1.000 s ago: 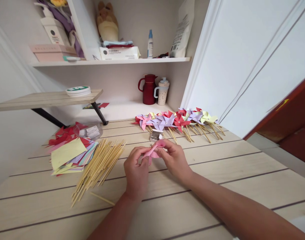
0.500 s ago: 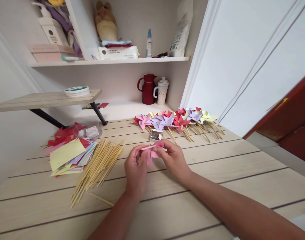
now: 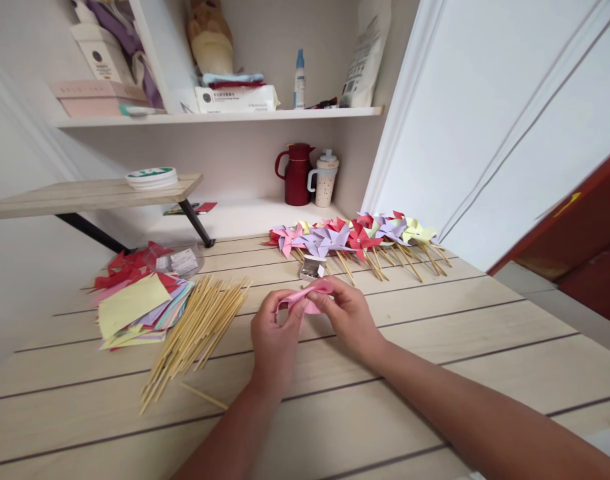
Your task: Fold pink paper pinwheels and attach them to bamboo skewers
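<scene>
We hold a folded pink paper pinwheel piece above the middle of the pale wooden tabletop, our left hand and right hand each with its grip pinched on the paper. A bundle of thin bamboo sticks lies just left of our hands, and a row of finished coloured paper pinwheels lies along the far edge.
</scene>
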Motion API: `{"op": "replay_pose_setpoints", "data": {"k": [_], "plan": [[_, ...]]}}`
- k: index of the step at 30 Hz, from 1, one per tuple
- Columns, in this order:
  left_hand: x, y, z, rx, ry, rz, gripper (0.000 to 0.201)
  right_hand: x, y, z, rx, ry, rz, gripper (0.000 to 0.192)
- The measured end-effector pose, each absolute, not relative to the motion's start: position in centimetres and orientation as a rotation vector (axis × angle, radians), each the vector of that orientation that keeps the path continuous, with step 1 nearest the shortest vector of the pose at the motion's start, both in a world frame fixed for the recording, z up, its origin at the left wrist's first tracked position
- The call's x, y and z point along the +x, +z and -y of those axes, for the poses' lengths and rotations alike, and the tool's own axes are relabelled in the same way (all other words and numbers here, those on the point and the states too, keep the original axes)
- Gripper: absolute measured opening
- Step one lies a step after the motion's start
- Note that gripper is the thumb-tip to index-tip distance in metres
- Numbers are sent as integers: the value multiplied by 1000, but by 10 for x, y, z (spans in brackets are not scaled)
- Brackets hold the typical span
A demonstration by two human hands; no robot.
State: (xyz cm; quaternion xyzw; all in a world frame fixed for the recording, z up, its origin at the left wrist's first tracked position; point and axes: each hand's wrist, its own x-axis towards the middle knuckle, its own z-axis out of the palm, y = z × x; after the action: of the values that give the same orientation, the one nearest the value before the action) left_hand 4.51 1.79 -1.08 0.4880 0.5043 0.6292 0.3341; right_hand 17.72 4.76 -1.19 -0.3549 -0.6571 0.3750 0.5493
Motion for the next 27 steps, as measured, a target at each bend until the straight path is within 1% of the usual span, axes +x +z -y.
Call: {"op": "replay_pose_setpoints", "data": {"k": [5, 15, 18, 23, 27], "plan": [[44, -13, -16, 1337, 1645, -1353, 11, 179, -11, -46, -818, 944, 1559, 18], [43, -16, -12, 1565, 1720, -1288, 5, 185, -8, -45, -809, 918, 1596, 4], [43, -14, -11, 1702, 1766, -1267, 11, 187, -8, -43, -812, 878, 1604, 3], [43, -8, -8, 1894, 1843, -1237, 27, 189, -7, -40, -774, 768, 1631, 10], [44, -10, -6, 1958, 1889, -1223, 33, 190, -2, -36, -729, 677, 1658, 5]]}}
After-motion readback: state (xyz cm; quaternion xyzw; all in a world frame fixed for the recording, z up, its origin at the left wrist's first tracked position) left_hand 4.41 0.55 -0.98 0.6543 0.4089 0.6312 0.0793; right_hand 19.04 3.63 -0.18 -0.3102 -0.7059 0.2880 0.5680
